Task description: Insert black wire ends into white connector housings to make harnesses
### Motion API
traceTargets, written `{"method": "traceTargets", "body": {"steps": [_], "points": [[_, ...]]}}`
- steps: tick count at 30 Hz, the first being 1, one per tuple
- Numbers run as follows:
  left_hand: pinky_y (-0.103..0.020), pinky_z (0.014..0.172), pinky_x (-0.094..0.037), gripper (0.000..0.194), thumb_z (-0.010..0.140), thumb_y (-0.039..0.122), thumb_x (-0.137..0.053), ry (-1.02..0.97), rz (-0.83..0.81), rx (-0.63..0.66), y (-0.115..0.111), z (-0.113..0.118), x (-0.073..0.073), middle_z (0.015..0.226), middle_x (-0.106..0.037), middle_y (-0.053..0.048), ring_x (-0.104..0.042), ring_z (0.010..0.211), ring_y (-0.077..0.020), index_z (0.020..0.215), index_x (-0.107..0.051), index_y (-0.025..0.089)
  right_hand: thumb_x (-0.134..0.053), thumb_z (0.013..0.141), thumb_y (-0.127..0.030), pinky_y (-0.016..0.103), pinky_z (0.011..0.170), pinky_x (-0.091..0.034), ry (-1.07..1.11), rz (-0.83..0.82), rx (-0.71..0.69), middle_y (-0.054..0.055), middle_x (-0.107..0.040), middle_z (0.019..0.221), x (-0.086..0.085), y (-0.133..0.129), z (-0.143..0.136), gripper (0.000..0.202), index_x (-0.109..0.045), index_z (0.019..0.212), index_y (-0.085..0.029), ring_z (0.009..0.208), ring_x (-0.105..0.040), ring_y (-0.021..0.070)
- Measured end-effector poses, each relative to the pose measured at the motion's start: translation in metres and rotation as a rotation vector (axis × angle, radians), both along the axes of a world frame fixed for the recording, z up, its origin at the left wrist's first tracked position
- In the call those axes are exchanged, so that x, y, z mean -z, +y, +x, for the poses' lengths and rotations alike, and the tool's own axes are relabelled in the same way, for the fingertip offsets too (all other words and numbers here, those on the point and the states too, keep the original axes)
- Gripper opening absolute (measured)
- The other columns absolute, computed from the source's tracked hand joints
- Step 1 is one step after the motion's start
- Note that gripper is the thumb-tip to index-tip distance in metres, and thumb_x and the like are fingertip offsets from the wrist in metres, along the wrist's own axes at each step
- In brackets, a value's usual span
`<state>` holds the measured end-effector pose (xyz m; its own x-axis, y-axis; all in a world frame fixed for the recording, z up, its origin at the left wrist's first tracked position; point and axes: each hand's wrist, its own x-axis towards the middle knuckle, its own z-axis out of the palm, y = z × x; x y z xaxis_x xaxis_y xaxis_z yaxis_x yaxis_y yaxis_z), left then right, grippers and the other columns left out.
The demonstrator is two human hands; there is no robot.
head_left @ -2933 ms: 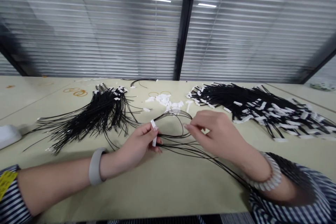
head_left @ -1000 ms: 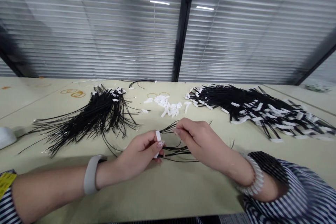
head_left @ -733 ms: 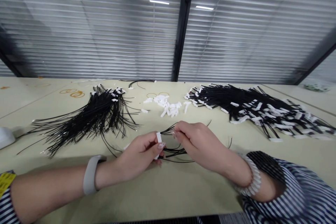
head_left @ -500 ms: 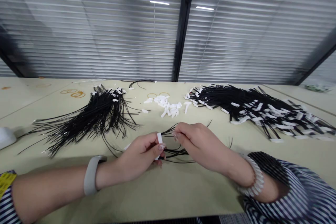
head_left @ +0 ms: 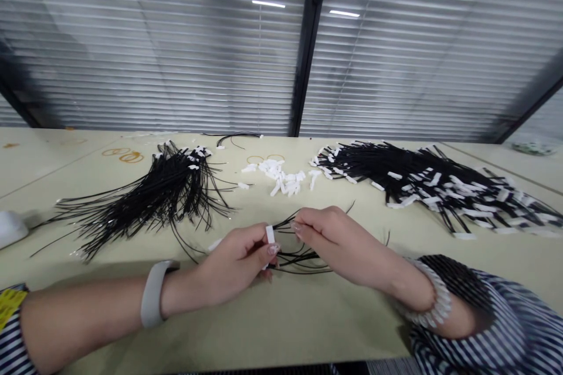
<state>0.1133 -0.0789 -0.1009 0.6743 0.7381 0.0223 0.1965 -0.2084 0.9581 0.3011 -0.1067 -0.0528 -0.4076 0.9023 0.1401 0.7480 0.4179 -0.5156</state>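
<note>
My left hand (head_left: 241, 255) pinches a small white connector (head_left: 270, 234) between thumb and fingers, near the middle of the table. Thin black wires (head_left: 299, 258) run from the connector toward the right. At their other side my right hand (head_left: 323, 234) is closed, thumb and forefinger pinched on one or more of the black wires. The exact fingertip contact is small and partly hidden. Just beyond my hands lies a loose heap of white connectors (head_left: 288, 180).
A bundle of black wires (head_left: 162, 187) with white ends lies at the left, and a larger pile of black cables (head_left: 396, 167) at the right. Rubber bands (head_left: 131, 157) are at the back left. A white object (head_left: 11, 228) sits at the left edge of the table (head_left: 246, 334).
Both hands have shifted very slightly to the right, with the connector and wires still held. The piles on the table look the same.
</note>
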Motion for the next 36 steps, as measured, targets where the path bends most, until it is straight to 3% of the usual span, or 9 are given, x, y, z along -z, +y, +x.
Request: {"method": "traceTargets", "body": {"steps": [13, 22, 36], "points": [[-0.026, 0.057, -0.046, 0.022, 0.086, 0.032, -0.038, 0.073, 0.106, 0.023, 0.003, -0.001, 0.005, 0.066, -0.052, 0.001, -0.056, 0.06, -0.0119, 0.073, -0.046, 0.017, -0.036, 0.088, -0.033, 0.021, 0.048, -0.029, 0.191, -0.134, 0.008, -0.004, -0.038, 0.058, 0.009, 0.006, 0.0, 0.029, -0.042, 0.065, -0.017, 0.055, -0.034, 0.0073], [-0.027, 0.056, -0.046, 0.021, 0.086, 0.031, -0.037, 0.068, 0.087, 0.025, 0.0, 0.0, 0.002, 0.067, -0.05, 0.001, -0.056, 0.059, -0.0125, 0.073, -0.046, 0.016, -0.042, 0.085, -0.029, 0.019, 0.048, -0.03, 0.243, -0.066, 0.046, -0.004, -0.047, 0.058, 0.012, 0.005, -0.006, 0.02, -0.052, 0.072, -0.017, 0.053, -0.038, 0.0065], [-0.026, 0.055, -0.045, 0.017, 0.086, 0.027, -0.037, 0.092, 0.115, 0.031, -0.001, 0.003, 0.002, 0.064, -0.05, 0.002, -0.053, 0.057, -0.0114, 0.074, -0.045, 0.018, -0.041, 0.085, -0.023, 0.02, 0.048, -0.028, 0.131, 0.104, 0.069, -0.005, -0.044, 0.052, 0.016, 0.005, -0.013, 0.024, -0.046, 0.063, -0.016, 0.05, -0.037, 0.0059]]}}
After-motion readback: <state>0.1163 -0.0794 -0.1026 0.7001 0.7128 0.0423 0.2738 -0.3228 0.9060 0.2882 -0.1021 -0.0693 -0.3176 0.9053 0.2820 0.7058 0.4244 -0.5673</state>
